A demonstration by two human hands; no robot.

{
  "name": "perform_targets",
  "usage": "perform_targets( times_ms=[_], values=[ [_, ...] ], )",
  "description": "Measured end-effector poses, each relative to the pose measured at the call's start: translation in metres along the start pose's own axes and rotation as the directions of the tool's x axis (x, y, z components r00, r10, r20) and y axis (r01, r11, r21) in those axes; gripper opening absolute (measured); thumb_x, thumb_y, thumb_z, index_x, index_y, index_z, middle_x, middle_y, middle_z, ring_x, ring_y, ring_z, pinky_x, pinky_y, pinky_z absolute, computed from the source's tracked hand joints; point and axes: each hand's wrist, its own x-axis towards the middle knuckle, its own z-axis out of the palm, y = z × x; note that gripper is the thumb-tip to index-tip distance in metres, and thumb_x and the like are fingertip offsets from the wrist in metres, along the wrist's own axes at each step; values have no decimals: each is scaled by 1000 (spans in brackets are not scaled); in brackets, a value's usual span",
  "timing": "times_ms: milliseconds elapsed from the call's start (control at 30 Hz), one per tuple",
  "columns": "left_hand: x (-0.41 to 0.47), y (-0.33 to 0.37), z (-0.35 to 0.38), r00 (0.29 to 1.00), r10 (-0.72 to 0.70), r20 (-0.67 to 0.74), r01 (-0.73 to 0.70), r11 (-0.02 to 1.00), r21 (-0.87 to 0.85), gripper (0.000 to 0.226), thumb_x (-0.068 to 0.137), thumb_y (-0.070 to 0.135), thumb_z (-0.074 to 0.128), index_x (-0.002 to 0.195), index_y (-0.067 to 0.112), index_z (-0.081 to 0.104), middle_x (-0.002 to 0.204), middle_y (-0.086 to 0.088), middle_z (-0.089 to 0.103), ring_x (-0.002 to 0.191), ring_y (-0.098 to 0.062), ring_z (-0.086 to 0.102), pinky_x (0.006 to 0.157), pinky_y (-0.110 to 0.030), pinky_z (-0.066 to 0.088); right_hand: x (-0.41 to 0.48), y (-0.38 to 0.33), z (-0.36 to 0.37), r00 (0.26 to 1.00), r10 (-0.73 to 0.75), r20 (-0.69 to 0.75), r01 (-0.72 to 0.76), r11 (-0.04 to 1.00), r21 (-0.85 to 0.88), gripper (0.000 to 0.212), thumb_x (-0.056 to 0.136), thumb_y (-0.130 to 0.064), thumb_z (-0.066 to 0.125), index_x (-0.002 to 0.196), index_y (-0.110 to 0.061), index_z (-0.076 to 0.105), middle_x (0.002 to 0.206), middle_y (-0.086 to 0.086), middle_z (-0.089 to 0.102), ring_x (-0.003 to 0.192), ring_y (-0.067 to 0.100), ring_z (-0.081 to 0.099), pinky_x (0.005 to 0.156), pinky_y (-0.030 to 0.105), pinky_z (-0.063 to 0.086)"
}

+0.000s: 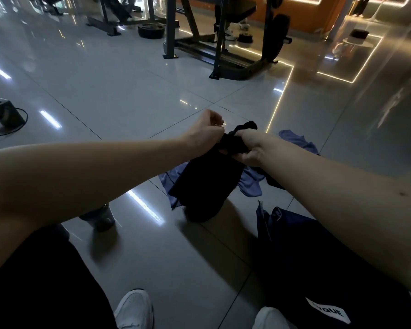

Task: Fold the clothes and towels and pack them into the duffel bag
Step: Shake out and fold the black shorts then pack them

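Observation:
A black garment (207,184) hangs bunched in mid-air over the tiled floor, its lower end touching the tiles. My right hand (252,148) grips its gathered top edge. My left hand (205,131) is curled into a fist right beside that edge and holds the same bunch of cloth. Under and behind the garment lies a crumpled blue towel (250,184), spread on the floor. The dark duffel bag (318,269) with a white label sits at the lower right, partly under my right forearm, its top open.
A dark bottle (100,216) stands on the floor below my left forearm. My white shoes (134,309) are at the bottom. A weight bench frame (223,43) and plates stand far ahead. A black box with cable (5,112) lies at left.

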Motion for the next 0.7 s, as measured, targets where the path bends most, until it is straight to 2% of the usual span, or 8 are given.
perform_targets(
  times_ms=[67,133,200,300,400,467,600,700],
  values=[
    [0,-5,-1,999,-18,30,16,997,70,68,57,14,53,124,13,41,122,-12,51,112,-29,57,91,-46,55,1,-7,3,999,-46,6,46,998,43,19,103,-6,44,89,-1,56,79,16,61,69,25,63,45,38,57],
    [0,-14,-4,997,-39,65,25,977,211,85,65,13,64,143,14,29,128,-10,47,108,-25,56,75,-26,57,1,-14,4,996,-94,-5,94,991,97,23,103,-9,44,85,-4,57,72,11,62,59,22,65,46,35,59],
    [1,-29,-10,998,-9,61,-11,950,313,88,75,15,76,146,16,24,127,-8,48,108,-19,54,69,-12,49,0,-18,5,992,-121,-22,123,978,167,25,101,-9,44,80,-6,58,64,9,64,54,21,66,52,36,61],
    [4,-51,-16,1000,11,-29,0,934,358,95,60,45,85,137,22,34,118,1,57,108,-14,58,87,-27,52,-2,-22,8,989,-145,-28,147,961,234,17,98,-10,47,88,-8,61,78,11,67,72,25,68,62,39,62],
    [9,-58,-20,992,12,-128,46,896,441,83,51,62,81,119,22,54,103,4,67,96,-17,65,87,-41,56,-6,-24,12,988,-154,-12,151,948,280,18,96,-10,49,84,-9,61,78,11,68,77,27,68,66,41,60],
    [10,-59,-22,988,18,-154,58,877,477,69,60,53,83,115,18,60,101,1,69,95,-20,66,88,-42,55,-8,-26,12,987,-160,-7,154,938,309,20,97,-11,49,83,-9,63,71,11,69,76,28,68,65,41,59],
    [15,-65,-29,981,47,-188,62,843,534,47,71,41,81,106,15,63,93,-2,69,88,-23,66,81,-39,55,-14,-31,9,980,-196,19,177,920,349,12,95,-11,53,93,-9,64,82,11,69,79,27,69,66,39,59],
    [16,-70,-32,984,50,-172,53,836,546,35,77,35,77,101,15,64,84,0,67,81,-20,66,72,-32,54,-16,-34,5,978,-207,35,179,910,375,14,95,-10,53,85,-10,63,69,8,69,70,24,68,61,36,59]
  ],
)
